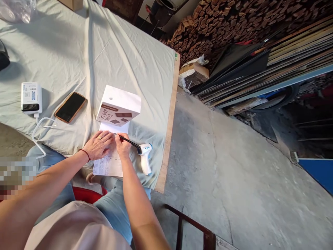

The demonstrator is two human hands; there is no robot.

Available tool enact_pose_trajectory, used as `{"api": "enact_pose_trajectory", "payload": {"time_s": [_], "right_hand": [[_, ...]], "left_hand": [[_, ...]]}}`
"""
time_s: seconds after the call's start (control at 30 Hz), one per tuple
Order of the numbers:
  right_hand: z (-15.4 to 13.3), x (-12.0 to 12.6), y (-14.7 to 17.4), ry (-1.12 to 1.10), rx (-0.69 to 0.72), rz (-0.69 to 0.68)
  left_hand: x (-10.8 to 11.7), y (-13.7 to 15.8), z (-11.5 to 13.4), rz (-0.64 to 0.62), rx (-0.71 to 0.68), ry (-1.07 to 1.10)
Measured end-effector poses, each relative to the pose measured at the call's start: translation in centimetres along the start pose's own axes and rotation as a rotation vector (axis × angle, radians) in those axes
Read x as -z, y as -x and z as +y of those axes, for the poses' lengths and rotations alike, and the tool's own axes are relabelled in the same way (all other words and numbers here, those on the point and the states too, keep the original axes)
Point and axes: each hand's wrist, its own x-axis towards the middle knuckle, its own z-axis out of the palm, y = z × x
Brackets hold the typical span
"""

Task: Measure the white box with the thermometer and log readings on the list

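Observation:
My right hand [123, 146] grips a black pen [131, 141], its tip against a sheet of paper [111, 161] that bears rows of handwriting. Flat on the same sheet lies my left hand [99, 144], fingers stretched out, with a ring and a dark red wrist string. Just beyond the hands stands a white and brown box [118, 106] printed "Super Meal", over the paper's far end. A white and blue infrared thermometer [145, 158] rests on the cloth to the right of my right hand, close to the pen's back end.
On the cloth-covered table [62, 45] are a phone [70, 107] and a white power bank [31, 99] with a cable [35, 133]. A plastic bag [18, 10] sits far left. Stacked firewood [234, 21] and leaning boards [291, 55] stand beyond the concrete floor [208, 166].

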Motion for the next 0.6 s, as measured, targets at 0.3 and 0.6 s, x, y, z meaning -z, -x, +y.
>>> {"api": "enact_pose_trajectory", "payload": {"time_s": [0.3, 0.6], "right_hand": [[0.33, -0.10, -0.12, 0.006, 0.007, -0.028], [0.44, -0.25, -0.10, 0.013, 0.041, -0.016]], "left_hand": [[0.00, -0.06, -0.05, 0.001, -0.004, -0.003], [0.27, -0.08, 0.06, -0.008, -0.002, -0.014]]}}
